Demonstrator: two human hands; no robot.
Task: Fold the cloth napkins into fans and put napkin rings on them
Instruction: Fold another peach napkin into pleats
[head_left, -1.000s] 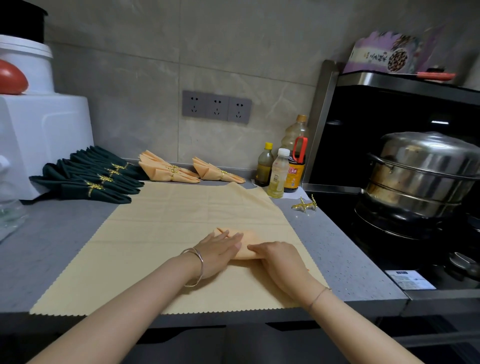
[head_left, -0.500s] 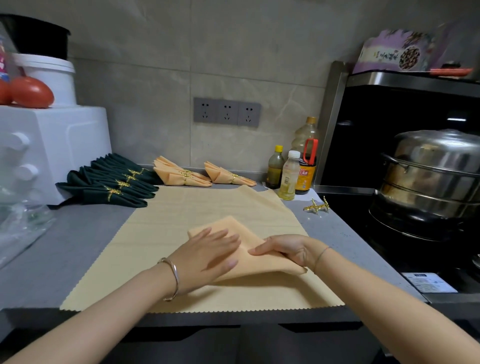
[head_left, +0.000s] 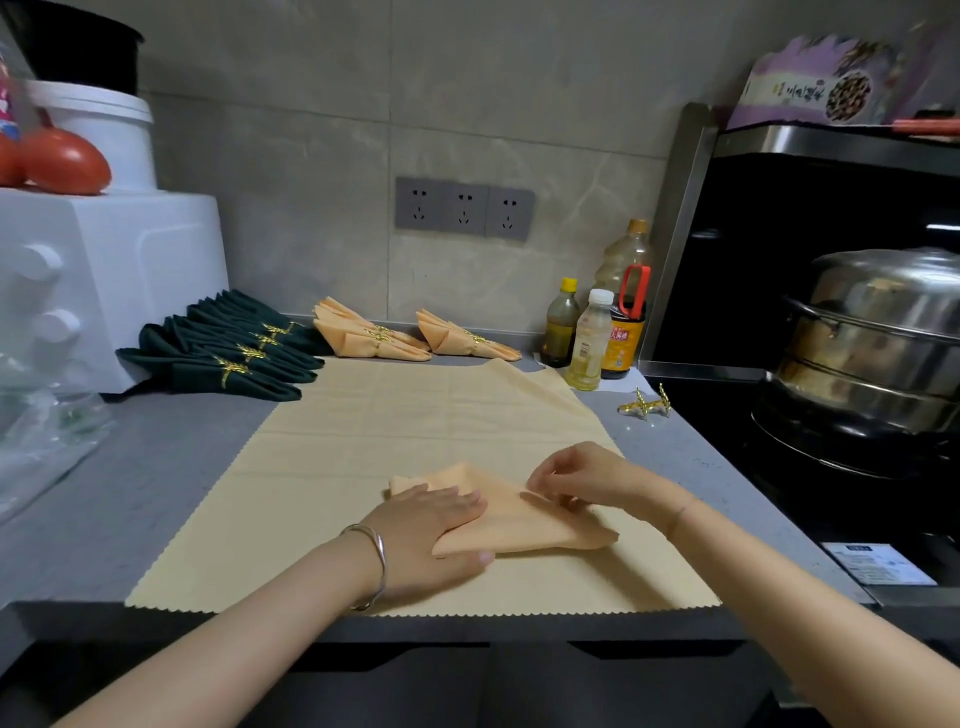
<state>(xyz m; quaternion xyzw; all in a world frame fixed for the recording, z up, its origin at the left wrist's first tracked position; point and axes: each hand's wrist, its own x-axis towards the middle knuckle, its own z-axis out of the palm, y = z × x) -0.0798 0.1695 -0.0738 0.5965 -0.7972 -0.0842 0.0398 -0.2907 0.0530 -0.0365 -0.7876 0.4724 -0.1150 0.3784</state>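
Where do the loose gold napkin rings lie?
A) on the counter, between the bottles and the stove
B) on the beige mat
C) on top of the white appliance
A: the rings sit on the grey counter, right of the mat and just in front of the bottles.

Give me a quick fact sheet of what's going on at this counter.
Left hand: flat, pressing the orange napkin
Right hand: pinching a fold on that napkin
Underneath: pale yellow cloth
Finished, ringed: dark green fans, orange fans by the wall
Loose: gold napkin rings near the bottles
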